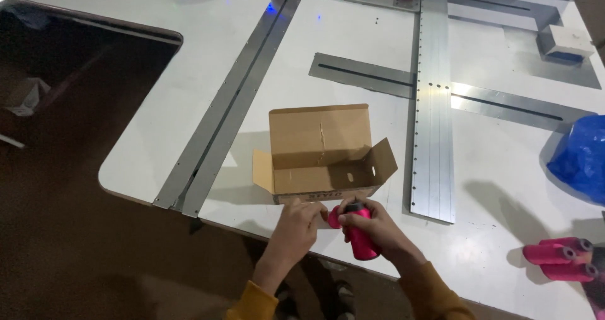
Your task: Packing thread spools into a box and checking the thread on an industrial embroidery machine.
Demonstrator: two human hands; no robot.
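Note:
An open brown cardboard box [318, 150] stands on the white table [353, 55] near its front edge, flaps spread out. Just in front of the box, my right hand [378, 228] grips a bright pink thread spool [362, 238], tilted with its dark top toward the box. My left hand [299, 222] is closed beside it, its fingertips touching the spool's upper end and a bit of pink there. Both sleeves are mustard yellow.
Metal rails [432, 105] are set into the table behind and right of the box. More pink spools [561, 260] lie at the right edge, below a blue plastic bag [583, 159]. A small white and blue box [565, 44] sits far right. Dark floor lies to the left.

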